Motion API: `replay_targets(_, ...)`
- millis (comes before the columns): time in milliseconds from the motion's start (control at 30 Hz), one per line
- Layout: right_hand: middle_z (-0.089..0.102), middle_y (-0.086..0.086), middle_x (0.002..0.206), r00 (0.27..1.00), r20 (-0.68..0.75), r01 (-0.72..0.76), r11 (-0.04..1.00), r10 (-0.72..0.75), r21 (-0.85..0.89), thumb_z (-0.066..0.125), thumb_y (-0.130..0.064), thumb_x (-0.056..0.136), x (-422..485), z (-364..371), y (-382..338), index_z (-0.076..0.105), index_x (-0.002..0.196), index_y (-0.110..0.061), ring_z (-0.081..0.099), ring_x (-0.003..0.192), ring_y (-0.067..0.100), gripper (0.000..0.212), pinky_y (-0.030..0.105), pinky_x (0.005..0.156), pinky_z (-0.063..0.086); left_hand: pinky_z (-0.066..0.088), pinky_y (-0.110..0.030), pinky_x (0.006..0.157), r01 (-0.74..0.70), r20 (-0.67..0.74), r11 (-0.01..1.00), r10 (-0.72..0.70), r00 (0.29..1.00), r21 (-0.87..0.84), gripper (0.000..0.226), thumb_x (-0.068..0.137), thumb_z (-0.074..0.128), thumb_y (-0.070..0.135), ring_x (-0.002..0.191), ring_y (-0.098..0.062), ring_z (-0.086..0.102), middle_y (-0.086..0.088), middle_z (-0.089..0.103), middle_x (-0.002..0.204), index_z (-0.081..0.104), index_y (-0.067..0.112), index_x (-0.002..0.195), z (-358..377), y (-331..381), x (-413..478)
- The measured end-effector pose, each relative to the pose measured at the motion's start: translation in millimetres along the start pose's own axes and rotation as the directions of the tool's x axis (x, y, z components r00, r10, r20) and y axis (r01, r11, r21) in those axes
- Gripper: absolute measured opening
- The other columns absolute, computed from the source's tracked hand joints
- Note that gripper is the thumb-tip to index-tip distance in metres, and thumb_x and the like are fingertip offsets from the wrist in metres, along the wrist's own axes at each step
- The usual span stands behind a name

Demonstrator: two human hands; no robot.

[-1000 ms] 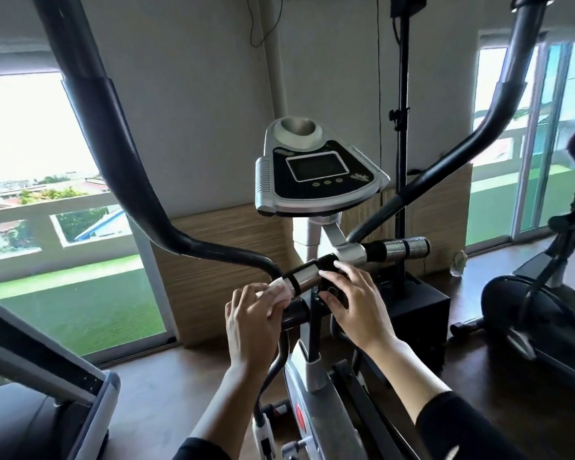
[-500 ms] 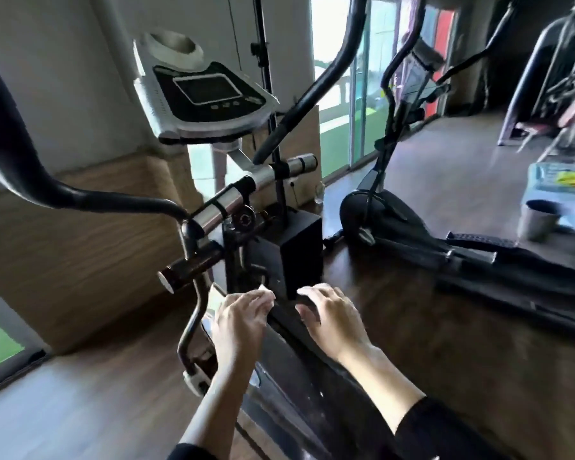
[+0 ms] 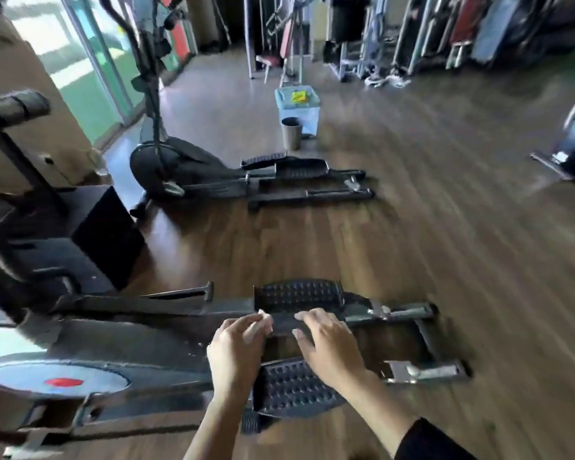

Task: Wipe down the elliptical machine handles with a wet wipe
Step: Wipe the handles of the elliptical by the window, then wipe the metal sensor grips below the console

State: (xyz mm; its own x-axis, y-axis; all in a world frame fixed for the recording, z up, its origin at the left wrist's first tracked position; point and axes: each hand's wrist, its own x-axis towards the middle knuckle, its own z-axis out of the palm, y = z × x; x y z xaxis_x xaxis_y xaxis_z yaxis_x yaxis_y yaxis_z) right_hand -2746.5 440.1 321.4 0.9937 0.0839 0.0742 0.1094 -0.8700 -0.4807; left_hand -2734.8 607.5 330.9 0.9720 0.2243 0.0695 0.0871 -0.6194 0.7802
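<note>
The left hand (image 3: pixel 236 353) is pinching a white wipe (image 3: pixel 262 318) in its curled fingers, hovering above the machine's near foot pedal (image 3: pixel 289 390). The right hand (image 3: pixel 331 350) is hanging just beside it, fingers loosely bent and holding nothing. A padded handle (image 3: pixel 15 107) is sitting well apart, at the far left.

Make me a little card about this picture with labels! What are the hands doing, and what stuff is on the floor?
place: gym room, wooden floor
left hand: holds a white wet wipe in curled fingers
right hand: relaxed fingers, holds nothing
under the hands: the elliptical's two studded pedals
handle grip: left edge, untouched
further off: second elliptical, pale blue box, cup in front of it
</note>
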Motion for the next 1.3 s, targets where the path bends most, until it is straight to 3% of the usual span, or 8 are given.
replay_targets(200, 0.062, 0.0, 0.12, 0.962, -0.092, -0.261, 0.965, 0.258, -0.014, 0.034, -0.042, 0.092, -48, -42, 79, 0.06, 0.123, -0.019, 0.057, 0.109, 0.021, 0.047, 0.035, 0.089, 0.047, 0.052, -0.045, 0.078, -0.154, 0.241, 0.988, 0.142, 0.96, 0.031, 0.01, 0.075, 0.078, 0.031, 0.084, -0.019, 0.065, 0.006, 0.071, 0.092, 0.075, 0.037, 0.083, 84, 62, -28)
replay_targets(367, 0.064, 0.002, 0.115, 0.879, -0.153, -0.453, 0.891, 0.452, 0.029, 0.026, -0.048, 0.09, -88, -84, 153, 0.062, 0.122, -0.018, 0.059, 0.103, 0.024, 0.056, 0.039, 0.085, 0.049, 0.052, -0.043, 0.081, -0.281, 0.383, 0.959, 0.248, 0.89, 0.033, 0.014, 0.074, 0.078, 0.028, 0.087, -0.022, 0.066, 0.004, 0.071, 0.093, 0.076, 0.036, 0.086, 163, 132, -52)
replay_targets(633, 0.057, 0.004, 0.125, 0.792, -0.191, -0.576, 0.814, 0.58, 0.079, 0.02, -0.052, 0.089, -139, -173, 314, 0.058, 0.126, -0.018, 0.056, 0.109, 0.027, 0.062, 0.042, 0.088, 0.047, 0.049, -0.041, 0.081, -0.377, 0.439, 0.925, 0.361, 0.822, -0.054, 0.016, 0.075, 0.076, 0.024, 0.085, -0.024, 0.064, 0.002, 0.071, 0.086, 0.07, 0.038, 0.081, 308, 260, -111)
replay_targets(733, 0.054, 0.0, 0.129, 0.781, -0.223, -0.585, 0.808, 0.583, 0.066, 0.037, -0.04, 0.099, -150, -215, 371, 0.053, 0.129, -0.022, 0.058, 0.108, 0.023, 0.039, 0.034, 0.083, 0.047, 0.049, -0.042, 0.083, -0.377, 0.462, 0.924, 0.364, 0.809, -0.068, 0.008, 0.078, 0.073, 0.033, 0.088, -0.02, 0.063, 0.006, 0.068, 0.089, 0.074, 0.037, 0.084, 365, 309, -131)
replay_targets(900, 0.053, -0.003, 0.127, 0.781, -0.256, -0.572, 0.817, 0.57, 0.076, 0.041, -0.035, 0.1, -154, -272, 454, 0.053, 0.127, -0.022, 0.057, 0.107, 0.019, 0.032, 0.028, 0.073, 0.038, 0.051, -0.042, 0.081, -0.342, 0.447, 0.935, 0.349, 0.824, -0.099, 0.011, 0.078, 0.072, 0.036, 0.087, -0.02, 0.064, 0.005, 0.069, 0.09, 0.075, 0.037, 0.089, 445, 373, -148)
replay_targets(1000, 0.052, -0.002, 0.13, 0.793, -0.234, -0.558, 0.825, 0.563, 0.092, 0.043, -0.034, 0.099, -139, -292, 503, 0.052, 0.129, -0.022, 0.056, 0.112, 0.02, 0.033, 0.03, 0.078, 0.042, 0.05, -0.042, 0.081, -0.321, 0.464, 0.942, 0.328, 0.823, -0.097, 0.014, 0.076, 0.073, 0.035, 0.088, -0.02, 0.063, 0.007, 0.068, 0.089, 0.074, 0.039, 0.089, 486, 400, -145)
replay_targets(1167, 0.048, -0.003, 0.136, 0.829, -0.204, -0.516, 0.852, 0.521, 0.083, 0.039, -0.033, 0.1, -87, -325, 587, 0.046, 0.135, -0.02, 0.053, 0.116, 0.017, 0.037, 0.029, 0.085, 0.044, 0.049, -0.042, 0.082, -0.305, 0.458, 0.948, 0.309, 0.834, -0.085, 0.014, 0.075, 0.075, 0.025, 0.085, -0.021, 0.062, 0.019, 0.057, 0.068, 0.071, 0.038, 0.078, 565, 450, -106)
replay_targets(1300, 0.056, 0.0, 0.125, 0.819, -0.245, -0.521, 0.851, 0.519, 0.062, 0.025, -0.051, 0.092, -33, -353, 660, 0.054, 0.127, -0.019, 0.056, 0.11, 0.022, 0.055, 0.029, 0.082, 0.04, 0.049, -0.042, 0.08, -0.315, 0.445, 0.943, 0.328, 0.833, -0.106, 0.008, 0.079, 0.071, 0.028, 0.081, -0.018, 0.06, 0.022, 0.054, 0.061, 0.069, 0.035, 0.075, 632, 505, -63)
